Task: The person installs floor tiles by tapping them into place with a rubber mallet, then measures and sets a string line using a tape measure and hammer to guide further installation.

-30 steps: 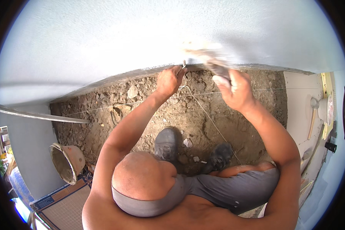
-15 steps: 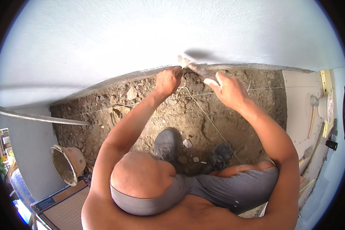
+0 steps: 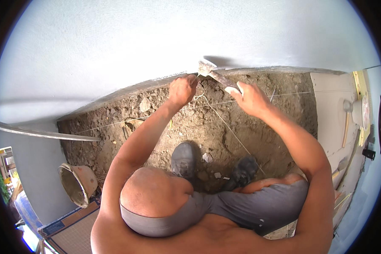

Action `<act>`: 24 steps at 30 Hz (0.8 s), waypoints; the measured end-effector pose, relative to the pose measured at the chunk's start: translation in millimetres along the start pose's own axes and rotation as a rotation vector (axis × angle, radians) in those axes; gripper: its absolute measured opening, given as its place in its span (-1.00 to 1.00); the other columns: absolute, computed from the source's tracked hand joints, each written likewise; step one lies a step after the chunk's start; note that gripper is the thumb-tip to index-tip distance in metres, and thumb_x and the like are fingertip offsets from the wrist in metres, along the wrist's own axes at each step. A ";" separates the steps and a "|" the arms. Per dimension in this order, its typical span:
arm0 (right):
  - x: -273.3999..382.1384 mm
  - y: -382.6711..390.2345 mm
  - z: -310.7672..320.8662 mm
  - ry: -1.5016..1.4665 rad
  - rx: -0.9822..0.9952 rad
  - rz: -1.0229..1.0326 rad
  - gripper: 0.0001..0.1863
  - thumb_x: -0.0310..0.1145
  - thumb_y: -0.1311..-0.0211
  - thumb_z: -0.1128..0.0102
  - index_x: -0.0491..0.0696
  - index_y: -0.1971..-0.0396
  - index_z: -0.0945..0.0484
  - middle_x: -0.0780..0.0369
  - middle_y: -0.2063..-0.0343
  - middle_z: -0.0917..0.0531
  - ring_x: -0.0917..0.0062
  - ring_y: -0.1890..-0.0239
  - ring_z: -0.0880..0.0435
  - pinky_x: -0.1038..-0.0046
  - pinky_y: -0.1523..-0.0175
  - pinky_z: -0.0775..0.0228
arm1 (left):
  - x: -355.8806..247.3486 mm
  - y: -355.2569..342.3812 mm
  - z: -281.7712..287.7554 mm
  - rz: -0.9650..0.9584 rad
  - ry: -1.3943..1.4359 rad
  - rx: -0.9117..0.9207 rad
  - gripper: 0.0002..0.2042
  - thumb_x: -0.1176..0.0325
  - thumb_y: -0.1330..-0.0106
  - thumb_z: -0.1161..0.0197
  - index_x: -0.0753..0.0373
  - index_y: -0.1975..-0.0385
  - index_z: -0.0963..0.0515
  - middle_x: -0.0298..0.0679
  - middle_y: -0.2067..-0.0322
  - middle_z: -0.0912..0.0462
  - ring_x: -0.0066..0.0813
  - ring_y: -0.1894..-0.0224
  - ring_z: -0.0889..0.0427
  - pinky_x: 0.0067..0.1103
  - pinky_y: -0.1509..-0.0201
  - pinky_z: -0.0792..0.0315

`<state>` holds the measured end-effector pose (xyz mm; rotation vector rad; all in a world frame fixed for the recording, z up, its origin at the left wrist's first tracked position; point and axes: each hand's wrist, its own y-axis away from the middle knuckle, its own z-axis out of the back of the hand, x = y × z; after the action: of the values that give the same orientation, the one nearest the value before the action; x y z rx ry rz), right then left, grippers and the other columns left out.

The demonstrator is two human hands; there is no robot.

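Observation:
My right hand [image 3: 253,99] is wrapped round the wooden handle of a hatchet [image 3: 221,79]. Its worn, flared metal head stands at the foot of the pale wall [image 3: 127,46], blunt end low beside my left fingertips. Close to the wall's base, my left hand [image 3: 183,90] is closed in a pinch; what it holds is hidden by the fingers. A white string [image 3: 226,122] loops just beside that hand and runs over the dug soil [image 3: 266,127] toward my feet. Another thin line [image 3: 110,124] stretches across the soil, passing below both hands.
A mortar-crusted bucket [image 3: 81,182] lies tipped at the left, near a flat cardboard box [image 3: 74,224]. A long metal bar [image 3: 42,132] juts in from the left. On the right-hand ledge [image 3: 332,112] rests a hammer [image 3: 346,120]. Stones [image 3: 144,104] dot the soil.
The hatchet was smeared by motion and is now sharp, its head slightly lower and right beside my left fingertips. My left hand has shifted a little left in view and stays pinched.

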<state>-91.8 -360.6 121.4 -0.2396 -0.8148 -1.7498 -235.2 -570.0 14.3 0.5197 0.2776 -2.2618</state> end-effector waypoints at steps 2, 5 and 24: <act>-3.4 0.8 2.6 -0.010 -0.089 0.074 -0.57 -0.06 -0.43 -0.01 -0.17 0.42 -0.46 0.33 0.77 -0.44 0.72 0.77 -0.28 0.53 0.73 -0.10 | 4.9 -0.2 0.9 -0.017 -0.032 -0.020 -0.63 0.02 -0.50 0.11 0.10 0.36 -0.54 -0.25 0.79 -0.49 -0.39 0.71 -0.49 -0.40 0.48 -0.48; 10.6 9.7 7.3 -0.266 -0.407 0.457 -0.60 -0.08 -0.43 -0.03 -0.15 0.41 -0.47 0.33 0.78 -0.43 0.71 0.78 -0.30 0.54 0.72 -0.09 | -0.8 1.5 0.6 0.062 -0.019 0.038 -0.66 0.05 -0.48 0.06 0.12 0.36 -0.56 -0.19 0.73 -0.53 -0.29 0.65 -0.54 -0.35 0.43 -0.48; -1.1 -12.7 -18.9 -0.420 -0.677 0.738 -0.71 -0.18 -0.37 -0.13 -0.07 0.45 -0.46 0.31 0.73 -0.51 0.65 0.77 -0.37 0.55 0.69 -0.30 | 2.7 -0.3 18.5 0.065 -0.116 0.187 -0.67 0.15 -0.46 0.02 0.18 0.47 -0.55 -0.19 0.71 -0.57 -0.42 0.72 -0.48 -0.42 0.57 -0.45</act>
<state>-98.4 -370.1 101.7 -1.2280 -0.3046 -1.2078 -242.3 -578.2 29.6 0.4838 -0.0090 -2.2565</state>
